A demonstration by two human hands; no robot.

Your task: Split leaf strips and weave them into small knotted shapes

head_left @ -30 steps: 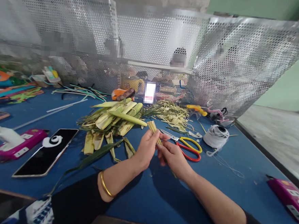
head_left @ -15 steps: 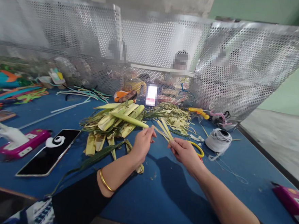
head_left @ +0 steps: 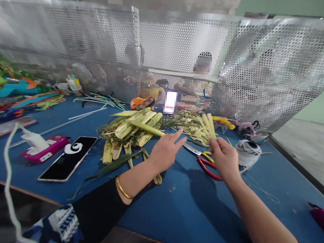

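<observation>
My left hand (head_left: 165, 151) is open, its fingers apart, just right of a pile of green corn husks (head_left: 139, 125). Pinched in my right hand (head_left: 223, 153) are several pale husk strips (head_left: 208, 125), fanned upward. Between the hands, scissors (head_left: 207, 163) with red and yellow handles lie on the blue table, their blades pointing at my left hand. Behind them is a heap of thin shredded strips (head_left: 191, 123). A spool of white string (head_left: 247, 153) stands right of my right hand.
A black phone (head_left: 69, 159) and a magenta tissue pack (head_left: 47, 148) lie at the left. Coloured strips (head_left: 38, 101) are at the far left. A lit phone (head_left: 170, 102) stands before a perforated metal screen (head_left: 181, 37); people show behind it.
My left hand has spread its fingers. My right hand has moved right with the strips, now pointing more upright. The scissors between the hands show more fully, and the view has shifted slightly.
</observation>
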